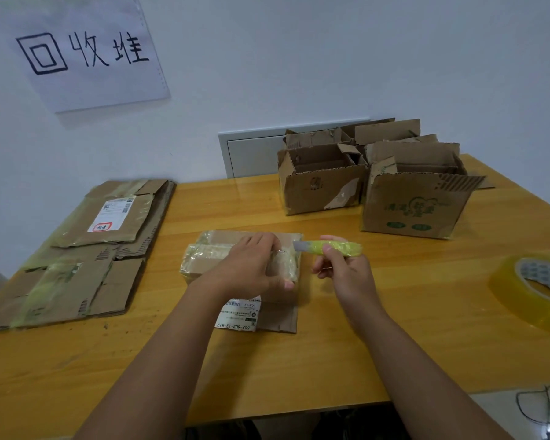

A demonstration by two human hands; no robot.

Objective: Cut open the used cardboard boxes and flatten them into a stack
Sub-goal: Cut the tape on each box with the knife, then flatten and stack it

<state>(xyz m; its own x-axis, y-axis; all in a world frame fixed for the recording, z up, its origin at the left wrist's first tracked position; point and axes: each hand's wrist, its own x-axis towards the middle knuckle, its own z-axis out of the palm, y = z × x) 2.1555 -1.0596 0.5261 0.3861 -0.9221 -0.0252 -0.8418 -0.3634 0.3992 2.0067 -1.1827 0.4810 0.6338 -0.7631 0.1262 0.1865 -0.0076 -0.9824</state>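
A small taped cardboard box [210,258] with a white shipping label sits at the middle of the wooden table [331,360]. My left hand [251,268] lies on top of it, fingers curled over its right end. My right hand [343,268] grips a yellow-green box cutter [337,248], whose grey blade points left at the box's top right corner. A stack of flattened cardboard boxes [86,249] lies on the table's left side.
Two opened cardboard boxes [321,182] [416,201] stand at the back right, with more cardboard behind them. A roll of clear tape [534,290] lies at the right edge. A paper sign [86,52] hangs on the wall.
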